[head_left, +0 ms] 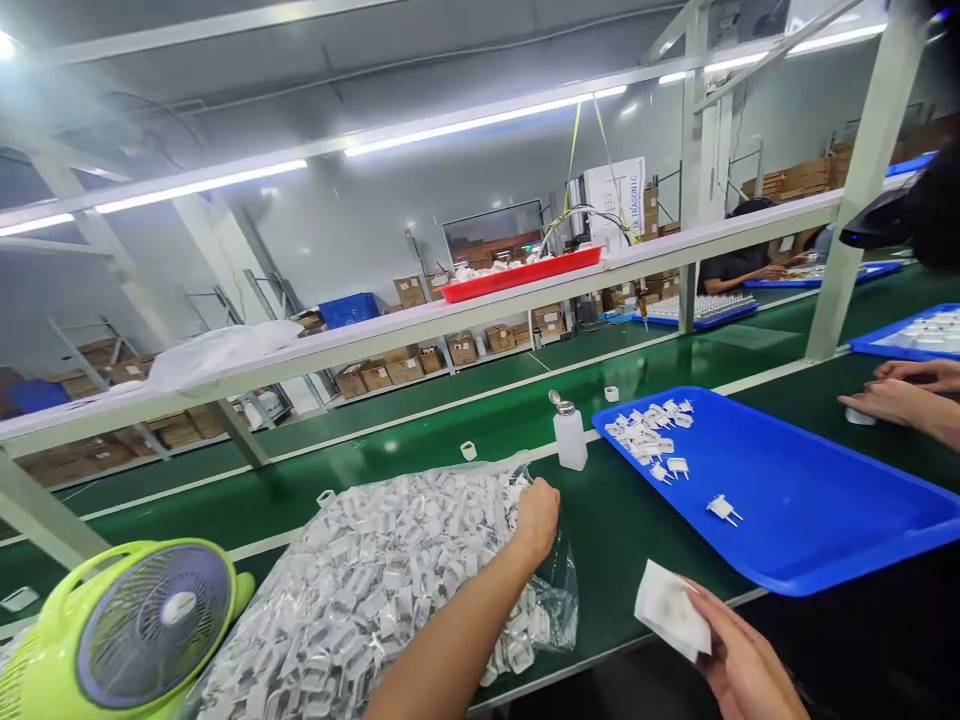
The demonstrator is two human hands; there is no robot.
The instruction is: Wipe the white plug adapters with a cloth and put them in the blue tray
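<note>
The person's right hand, nearest the camera and below the blue tray, was nearly closed, pinching a white cloth between thumb and fingers, apparently kept ready for use. The left hand, left of the tray, was curled at the mouth of one large clear plastic bag packed with white plastic plug parts; its fingertips were hidden, so whether it had hold of anything could not be told. The bag seemed placed there to keep the parts within arm's reach. One lime-green fan sat farther left of the tray, beside the bag. One bottle with a metal pump top stood just beside the tray's left edge on the green tabletop. The tray held a cluster of roughly twenty two-pin parts, with three more lying apart. Four loose white pieces lay left of the tray. Beyond its right end, a co-worker's two hands rested on the tabletop; farther off sat another person, with cardboard boxes stacked behind
</note>
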